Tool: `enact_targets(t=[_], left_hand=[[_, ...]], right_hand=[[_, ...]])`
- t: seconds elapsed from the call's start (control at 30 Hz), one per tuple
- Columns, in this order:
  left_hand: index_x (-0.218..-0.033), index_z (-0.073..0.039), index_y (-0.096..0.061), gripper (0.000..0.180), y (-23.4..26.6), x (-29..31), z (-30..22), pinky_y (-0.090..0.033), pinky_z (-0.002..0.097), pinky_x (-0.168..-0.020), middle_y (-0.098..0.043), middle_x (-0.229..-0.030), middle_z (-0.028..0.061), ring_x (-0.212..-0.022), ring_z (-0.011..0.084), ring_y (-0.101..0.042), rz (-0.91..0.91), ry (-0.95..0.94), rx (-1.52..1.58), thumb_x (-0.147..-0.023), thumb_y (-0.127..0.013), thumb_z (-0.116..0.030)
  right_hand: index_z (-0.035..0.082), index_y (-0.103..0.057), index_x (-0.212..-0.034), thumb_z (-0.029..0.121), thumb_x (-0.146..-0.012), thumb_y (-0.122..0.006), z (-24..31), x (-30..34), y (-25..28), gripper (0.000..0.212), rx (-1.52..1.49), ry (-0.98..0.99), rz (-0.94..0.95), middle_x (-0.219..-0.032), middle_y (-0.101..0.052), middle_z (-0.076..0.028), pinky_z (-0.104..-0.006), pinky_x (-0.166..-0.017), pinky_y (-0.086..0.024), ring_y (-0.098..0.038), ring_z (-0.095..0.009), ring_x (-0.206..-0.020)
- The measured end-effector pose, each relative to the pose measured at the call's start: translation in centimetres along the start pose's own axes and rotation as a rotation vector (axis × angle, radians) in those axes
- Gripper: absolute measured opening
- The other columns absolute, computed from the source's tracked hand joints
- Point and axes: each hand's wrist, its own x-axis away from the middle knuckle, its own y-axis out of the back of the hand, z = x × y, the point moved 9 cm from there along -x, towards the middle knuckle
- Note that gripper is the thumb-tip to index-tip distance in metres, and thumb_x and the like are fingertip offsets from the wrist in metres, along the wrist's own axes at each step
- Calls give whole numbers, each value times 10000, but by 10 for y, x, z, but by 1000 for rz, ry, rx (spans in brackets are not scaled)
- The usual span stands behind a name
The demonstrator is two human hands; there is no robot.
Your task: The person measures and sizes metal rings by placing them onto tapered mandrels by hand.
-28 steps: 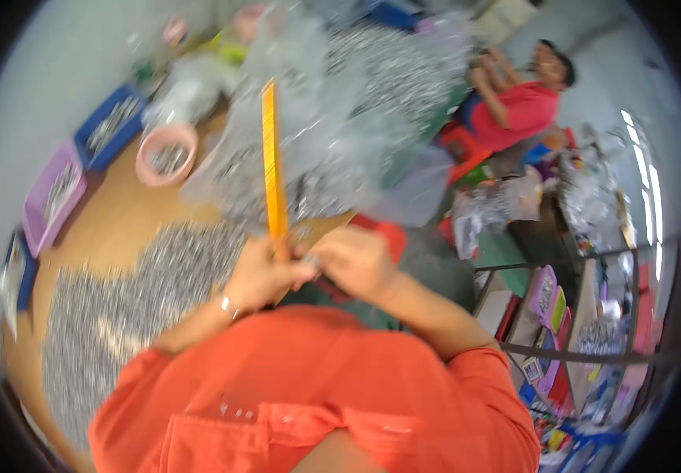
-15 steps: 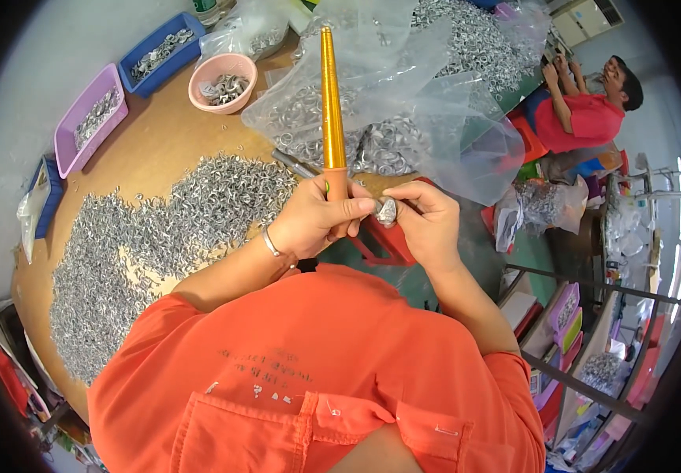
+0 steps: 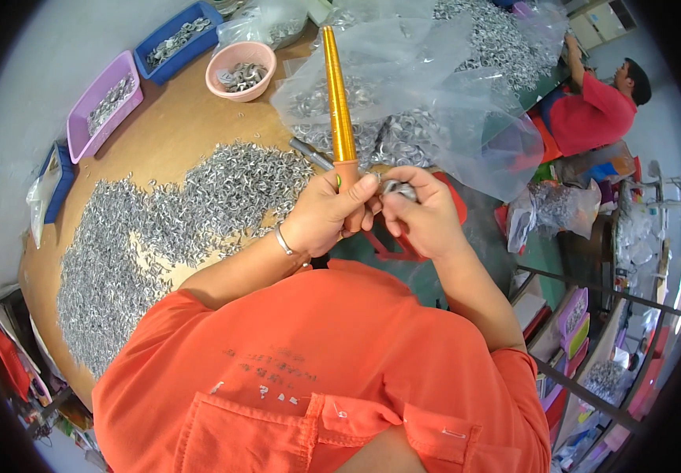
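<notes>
My left hand (image 3: 318, 214) is wrapped round the orange-brown handle of a ring mandrel (image 3: 339, 102), a gold tapered stick pointing up and away from me. Close beside it, my right hand (image 3: 432, 214) is closed on silvery metal rings (image 3: 400, 189), held between thumb and curled fingers. How many it holds is hidden. The fingertips of both hands nearly meet at the handle. To the left, a broad heap of small silver rings (image 3: 238, 185) spreads over the brown table (image 3: 186, 106).
Beyond the mandrel lie clear plastic bags (image 3: 443, 110) of metal rings. A pink bowl (image 3: 235, 92), a purple tray (image 3: 80, 130) and a blue tray (image 3: 171, 67) hold more pieces. A dark grey pen-like tool (image 3: 309, 151) lies near my left hand. A person in red (image 3: 593, 118) sits far right.
My right hand has curled its fingers inward over the rings, which were pinched at the fingertips before. The view has shifted slightly. The person in red has reached an arm forward.
</notes>
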Motion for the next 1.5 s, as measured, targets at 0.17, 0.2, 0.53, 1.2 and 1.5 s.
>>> enact_targets(t=[0.17, 0.2, 0.53, 1.2, 1.5], left_hand=[[-860, -80, -493, 390, 1, 0, 0, -403, 244, -579, -537, -888, 62, -719, 127, -491, -7, 19, 333, -924, -411, -455], [-853, -86, -479, 412, 2, -2, -1, -408, 257, -631, -520, -933, 73, -770, 132, -474, -38, 24, 396, -931, -372, -476], [-793, -82, -484, 289, -19, -12, -17, -396, 372, -847, -517, -1070, 117, -996, 223, -482, 157, -46, 585, -929, -418, -329], [-756, -19, -501, 176, 43, 2, -4, -374, 214, -427, -535, -724, 32, -512, 87, -491, -119, -408, -475, -779, -670, -59], [-1046, 33, -552, 333, -1, -7, 17, -439, 210, -482, -564, -698, 23, -544, 86, -523, -9, -87, -550, -742, -683, 8]], right_hand=[[34, -559, -884, 168, -835, -532, 14, 4, 4, 145, -417, -20, 114, -868, -554, -90, -252, -479, -468, -576, -181, -733], [34, -571, -873, 150, -827, -562, 14, 3, 6, 125, -406, -39, 112, -857, -561, -79, -254, -494, -468, -578, -180, -730], [-12, -581, -917, 96, -703, -742, 46, 16, -48, 289, 1071, 606, -8, -825, -571, -81, -260, -558, -456, -566, -155, -687], [21, -624, -958, 17, -785, -612, 22, 23, 14, 173, 722, 434, -172, -819, -604, -49, -224, -524, -409, -518, -114, -610], [16, -598, -932, -48, -743, -609, 32, 43, 5, 200, 771, 643, -221, -910, -529, -88, -282, -620, -460, -553, -197, -740]])
